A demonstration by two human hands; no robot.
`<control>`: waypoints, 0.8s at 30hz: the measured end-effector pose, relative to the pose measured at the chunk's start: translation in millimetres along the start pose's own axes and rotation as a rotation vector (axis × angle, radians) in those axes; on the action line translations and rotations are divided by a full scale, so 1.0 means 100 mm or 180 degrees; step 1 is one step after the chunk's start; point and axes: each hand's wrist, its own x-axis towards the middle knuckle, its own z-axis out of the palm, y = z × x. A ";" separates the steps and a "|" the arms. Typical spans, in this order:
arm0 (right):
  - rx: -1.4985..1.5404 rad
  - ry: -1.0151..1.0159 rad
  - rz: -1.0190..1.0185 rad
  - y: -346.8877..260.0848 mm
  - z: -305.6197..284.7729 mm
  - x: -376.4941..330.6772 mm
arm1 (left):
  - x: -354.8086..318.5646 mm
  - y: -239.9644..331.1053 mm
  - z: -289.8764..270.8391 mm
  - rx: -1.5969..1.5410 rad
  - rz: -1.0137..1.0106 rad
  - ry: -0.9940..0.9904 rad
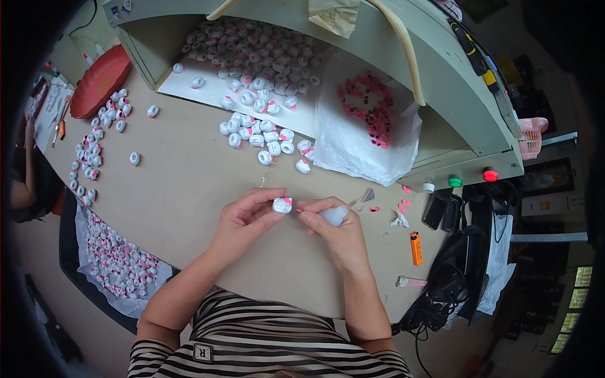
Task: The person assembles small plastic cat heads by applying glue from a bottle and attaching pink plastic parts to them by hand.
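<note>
Beige worktop [189, 208] fills my view below a grey-green cabinet [454, 82]. My left hand [239, 217] has its grip nearly closed around a white figure [282, 206], on which pink already shows. My right hand [340, 236] pinches a tiny reddish thing [300, 211], too small for me to identify, with a pale bottle [334, 215] tucked inside its grip. Beyond, white pieces [258, 132] lie clustered before a bigger heap [252, 47]; I'd judge plenty remains. Pink bits [372, 113] rest on white plastic [340, 154]. At lower left, a lined black tray [67, 233] holds many pink-and-white pieces [120, 258], perhaps done. Whether the red dish [101, 82] holds anything, I can't tell.
</note>
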 end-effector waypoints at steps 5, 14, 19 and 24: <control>0.1111 -0.0281 0.0527 -0.03 -0.02 -0.08 | -0.01 -0.03 0.07 0.0227 0.0145 0.0316; 0.0673 -0.0444 0.0451 0.01 -0.01 -0.05 | 0.01 -0.03 0.04 0.1085 0.0514 -0.0032; 0.0614 -0.0419 0.0440 0.03 0.01 -0.04 | 0.00 -0.07 -0.01 0.1390 0.0705 -0.0099; 0.0512 -0.0311 0.0429 0.01 0.02 -0.03 | 0.00 -0.05 0.00 0.1777 0.0801 -0.0177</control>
